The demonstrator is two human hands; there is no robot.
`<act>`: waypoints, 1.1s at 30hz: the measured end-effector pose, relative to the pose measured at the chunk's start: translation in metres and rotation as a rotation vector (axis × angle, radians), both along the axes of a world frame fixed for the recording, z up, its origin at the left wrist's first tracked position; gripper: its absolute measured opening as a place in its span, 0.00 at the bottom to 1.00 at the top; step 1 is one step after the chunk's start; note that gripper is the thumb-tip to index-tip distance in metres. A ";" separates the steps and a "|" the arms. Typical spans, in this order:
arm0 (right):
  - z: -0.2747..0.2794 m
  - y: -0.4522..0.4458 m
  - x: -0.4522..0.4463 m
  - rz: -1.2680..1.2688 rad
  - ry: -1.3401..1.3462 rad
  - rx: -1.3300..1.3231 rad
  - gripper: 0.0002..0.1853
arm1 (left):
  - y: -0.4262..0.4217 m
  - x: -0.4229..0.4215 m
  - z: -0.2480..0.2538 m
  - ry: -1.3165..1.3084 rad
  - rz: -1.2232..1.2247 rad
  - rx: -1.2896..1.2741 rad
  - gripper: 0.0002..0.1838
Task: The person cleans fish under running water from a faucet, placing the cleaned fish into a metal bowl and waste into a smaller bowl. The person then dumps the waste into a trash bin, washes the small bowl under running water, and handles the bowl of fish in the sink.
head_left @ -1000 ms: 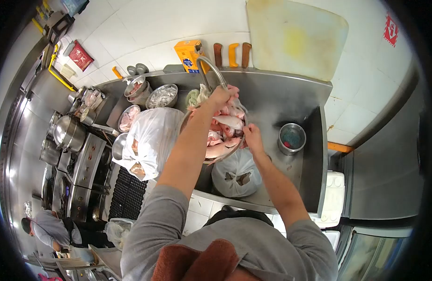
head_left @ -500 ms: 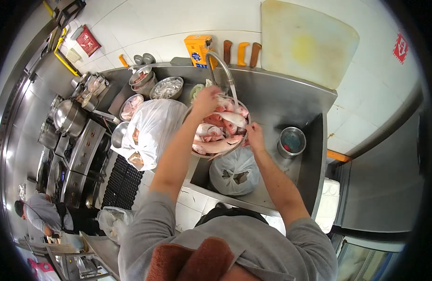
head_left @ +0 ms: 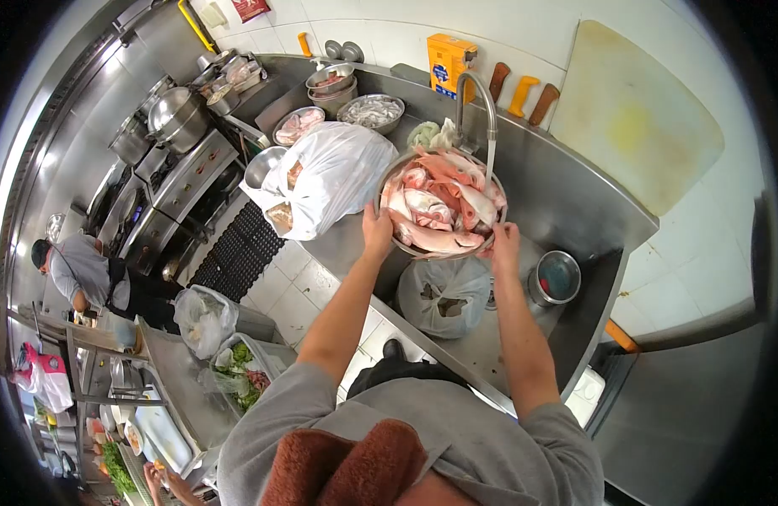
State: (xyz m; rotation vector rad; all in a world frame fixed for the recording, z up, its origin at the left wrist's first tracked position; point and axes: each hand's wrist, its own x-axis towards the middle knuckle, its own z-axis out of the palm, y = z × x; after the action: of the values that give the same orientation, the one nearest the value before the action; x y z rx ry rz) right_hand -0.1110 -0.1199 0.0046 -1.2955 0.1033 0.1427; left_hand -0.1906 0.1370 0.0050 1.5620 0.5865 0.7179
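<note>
A round metal bowl [head_left: 412,251] piled with pinkish-red whole fish [head_left: 444,202] sits over the sink, under the curved faucet [head_left: 491,118]. Water runs from the spout onto the fish. My left hand [head_left: 377,231] is closed on the bowl's left rim. At the lower right rim, my right hand [head_left: 505,242] grips the edge, its fingertips partly hidden. Below the bowl, inside the sink, rests a tied clear plastic bag [head_left: 442,304] with dark contents. A metal container [head_left: 555,277] holding water and something red stands to the right of my right hand.
Left of the bowl, a bulging white plastic bag [head_left: 342,173] lies on the counter, near several metal bowls, one with small silvery pieces [head_left: 371,112]. Knives [head_left: 521,95] and a large cutting board [head_left: 638,118] line the wall. Another person [head_left: 89,270] stands by the stoves.
My left hand has moved from over the far side of the fish, near the faucet, to the bowl's left rim. My right hand remains at the right rim. The view has swung left.
</note>
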 end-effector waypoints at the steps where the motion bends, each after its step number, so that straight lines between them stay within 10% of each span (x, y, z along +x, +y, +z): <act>1: -0.001 0.000 -0.003 0.035 0.011 -0.004 0.10 | 0.001 0.001 0.001 -0.002 0.001 0.002 0.25; 5: 0.001 -0.002 -0.023 0.107 0.057 0.091 0.11 | -0.004 0.021 0.015 -0.107 0.100 -0.481 0.17; 21: 0.037 0.006 -0.055 0.288 0.122 0.213 0.14 | 0.080 0.091 0.003 0.340 -0.330 -0.010 0.17; 23: 0.044 -0.017 -0.033 0.554 0.157 -0.214 0.13 | 0.084 0.094 -0.001 0.271 -0.388 -0.149 0.18; 27: 0.083 -0.039 0.031 0.263 -0.123 -0.611 0.11 | 0.088 0.099 -0.013 0.289 -0.332 -0.162 0.19; 33: 0.103 0.051 0.144 0.211 0.153 0.357 0.18 | 0.092 0.100 -0.013 0.328 -0.391 -0.049 0.23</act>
State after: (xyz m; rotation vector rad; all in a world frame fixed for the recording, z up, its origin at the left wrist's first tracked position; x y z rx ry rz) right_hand 0.0329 -0.0691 0.1078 -0.9357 0.0679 0.4227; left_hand -0.0909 0.2295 -0.0076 1.6963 0.5092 0.1516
